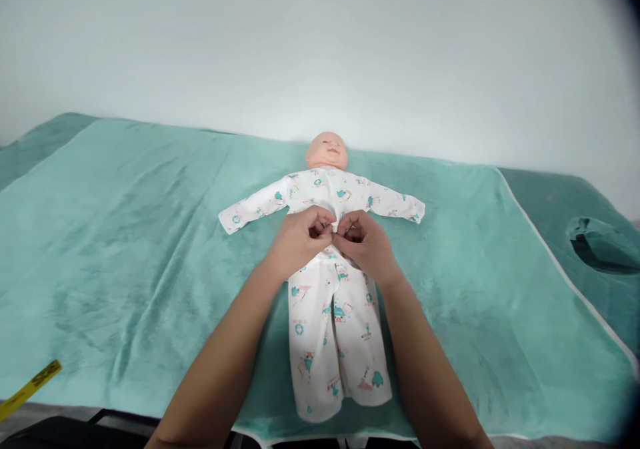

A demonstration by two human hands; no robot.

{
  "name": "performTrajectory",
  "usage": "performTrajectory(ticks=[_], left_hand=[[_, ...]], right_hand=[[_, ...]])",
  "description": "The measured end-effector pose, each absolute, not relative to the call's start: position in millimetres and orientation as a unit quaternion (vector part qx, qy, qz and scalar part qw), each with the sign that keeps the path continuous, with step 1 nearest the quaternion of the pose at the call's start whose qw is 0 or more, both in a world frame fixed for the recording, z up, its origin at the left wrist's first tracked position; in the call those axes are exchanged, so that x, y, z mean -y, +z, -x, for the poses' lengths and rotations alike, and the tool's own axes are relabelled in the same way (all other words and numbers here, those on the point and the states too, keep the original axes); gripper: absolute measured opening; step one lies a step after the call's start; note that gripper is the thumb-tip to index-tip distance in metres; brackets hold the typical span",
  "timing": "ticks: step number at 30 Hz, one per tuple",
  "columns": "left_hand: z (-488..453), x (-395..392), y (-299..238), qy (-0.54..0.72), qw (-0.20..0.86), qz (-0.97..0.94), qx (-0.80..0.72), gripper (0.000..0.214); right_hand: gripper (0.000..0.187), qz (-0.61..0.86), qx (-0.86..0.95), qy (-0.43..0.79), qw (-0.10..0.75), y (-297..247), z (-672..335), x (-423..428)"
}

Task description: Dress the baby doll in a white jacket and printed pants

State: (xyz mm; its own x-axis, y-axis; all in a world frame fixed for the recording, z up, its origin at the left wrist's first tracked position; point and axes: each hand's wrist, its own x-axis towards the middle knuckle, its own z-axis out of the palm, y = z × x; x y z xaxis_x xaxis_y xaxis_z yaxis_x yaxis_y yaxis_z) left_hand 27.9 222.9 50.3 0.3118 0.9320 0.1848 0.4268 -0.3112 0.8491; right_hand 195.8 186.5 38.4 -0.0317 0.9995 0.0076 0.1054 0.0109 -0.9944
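Note:
A baby doll [327, 149] lies on its back on a teal blanket [125, 249], head away from me, arms spread. It wears a white romper [333, 329] printed with small teal and pink figures. My left hand [300, 239] and my right hand [365, 242] meet over the doll's belly. Both have their fingers curled and pinch the romper's front opening along the middle. What lies between the fingertips is hidden by the fingers.
The blanket has a white edge [560, 262] and covers a teal padded table. A face hole [603, 245] opens in the table at the right end. A yellow tape strip [30, 389] shows at the lower left. A pale wall stands behind.

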Motion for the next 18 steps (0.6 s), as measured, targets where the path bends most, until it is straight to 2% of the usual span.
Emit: performTrajectory(ticks=[6, 18], left_hand=[[-28.7, -225.8, 47.1, 0.392, 0.479, -0.656, -0.432, 0.017], [-24.9, -228.3, 46.5, 0.419, 0.584, -0.594, -0.361, 0.018]], right_hand=[[0.025, 0.487, 0.512, 0.516, 0.485, 38.6, -195.9, -187.1], [0.028, 0.452, 0.495, 0.549, 0.500, 39.5, -202.3, -191.0]])
